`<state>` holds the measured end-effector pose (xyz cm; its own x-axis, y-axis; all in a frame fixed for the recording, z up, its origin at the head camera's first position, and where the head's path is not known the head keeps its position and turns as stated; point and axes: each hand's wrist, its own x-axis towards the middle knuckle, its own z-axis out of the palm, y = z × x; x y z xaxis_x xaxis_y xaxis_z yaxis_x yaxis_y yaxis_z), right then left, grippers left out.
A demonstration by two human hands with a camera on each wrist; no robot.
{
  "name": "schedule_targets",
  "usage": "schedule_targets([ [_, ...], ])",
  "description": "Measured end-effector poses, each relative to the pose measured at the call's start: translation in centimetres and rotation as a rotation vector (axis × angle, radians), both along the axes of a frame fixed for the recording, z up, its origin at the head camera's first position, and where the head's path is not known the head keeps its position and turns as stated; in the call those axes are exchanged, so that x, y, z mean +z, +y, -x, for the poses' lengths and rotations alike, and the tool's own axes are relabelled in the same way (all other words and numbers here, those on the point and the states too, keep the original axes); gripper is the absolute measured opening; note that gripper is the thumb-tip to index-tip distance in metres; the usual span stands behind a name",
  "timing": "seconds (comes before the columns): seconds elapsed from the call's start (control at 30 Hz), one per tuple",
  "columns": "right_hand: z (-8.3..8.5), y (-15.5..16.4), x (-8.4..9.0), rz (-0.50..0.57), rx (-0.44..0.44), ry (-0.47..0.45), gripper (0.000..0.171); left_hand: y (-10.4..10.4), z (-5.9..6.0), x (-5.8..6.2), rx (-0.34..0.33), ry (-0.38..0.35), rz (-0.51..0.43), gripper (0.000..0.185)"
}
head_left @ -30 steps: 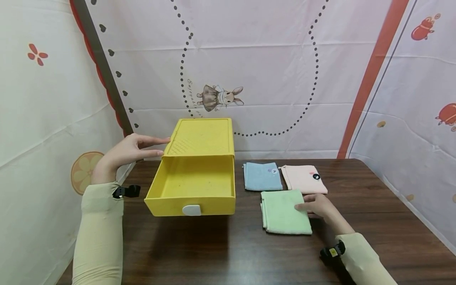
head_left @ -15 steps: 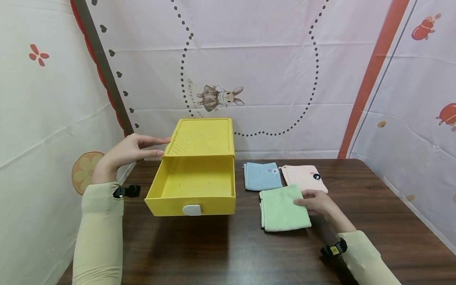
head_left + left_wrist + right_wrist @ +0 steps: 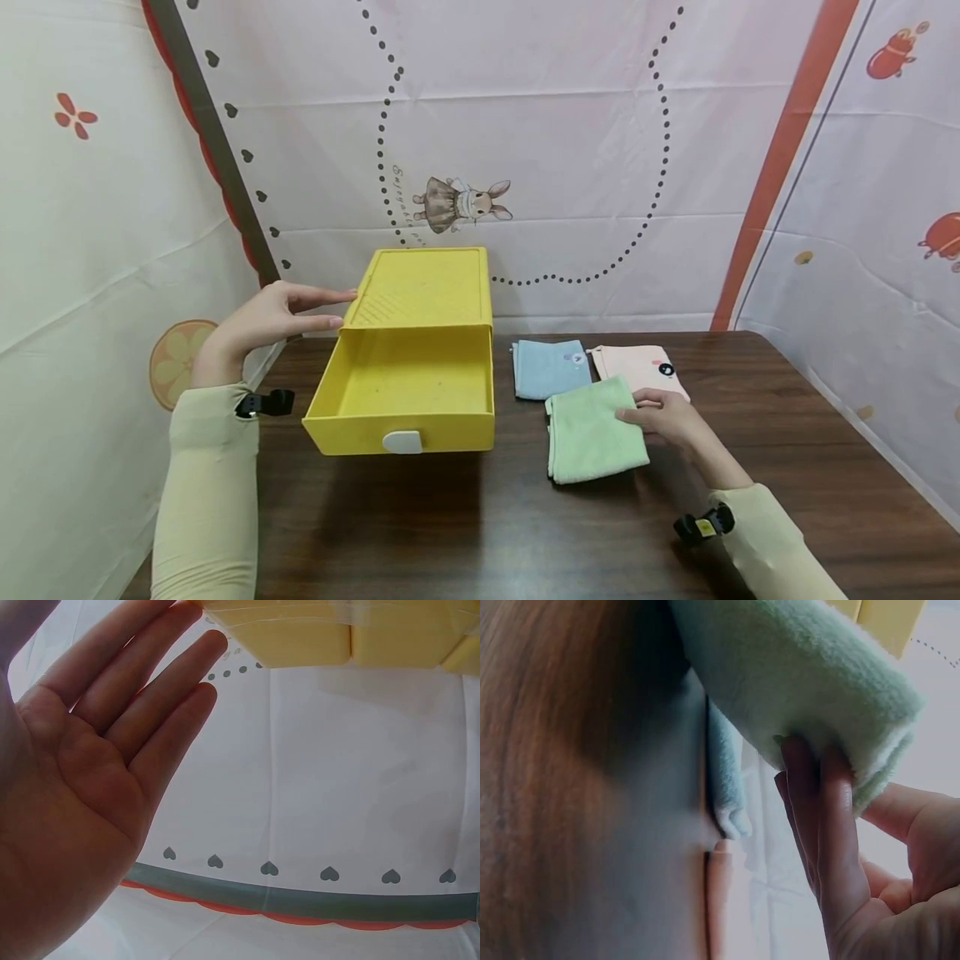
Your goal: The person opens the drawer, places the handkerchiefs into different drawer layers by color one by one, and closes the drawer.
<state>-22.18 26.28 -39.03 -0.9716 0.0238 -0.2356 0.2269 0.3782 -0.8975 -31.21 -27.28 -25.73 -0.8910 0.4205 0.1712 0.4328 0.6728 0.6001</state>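
A yellow drawer box [image 3: 431,287] stands left of centre in the head view, its drawer [image 3: 397,433] pulled out toward me and showing a bare floor and a white knob. My left hand [image 3: 258,325] touches the box's left side with straight fingertips; its spread fingers [image 3: 161,720] show in the left wrist view. Between thumb and fingers, my right hand [image 3: 667,421] pinches the right edge of a folded green towel [image 3: 592,433]. In the right wrist view, the towel's fluffy underside [image 3: 802,675] is lifted off the table at the held edge, fingers beneath it.
Behind the green towel lie a folded blue towel [image 3: 551,371] and a folded pink towel [image 3: 641,367], side by side on the dark wooden table [image 3: 750,417]. Printed white cloth [image 3: 585,150] hangs close behind the box and along both sides.
The green towel has been raised and tilted slightly by my right hand, its far edge moving toward the pink towel. My left hand and the drawer box have stayed in place.
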Motion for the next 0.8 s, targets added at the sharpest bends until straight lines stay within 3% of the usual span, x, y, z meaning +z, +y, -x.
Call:
schedule_targets([
  [0.37, -0.5, -0.4, 1.5, -0.030, 0.003, 0.027, 0.054, 0.1, 0.0, -0.1, 0.001, 0.000, 0.001, 0.046],
  [0.8, -1.7, -0.5, 4.3, -0.032, 0.094, 0.138, 0.053, 0.1, -0.2, 0.0, -0.003, -0.002, -0.006, 0.046],
])
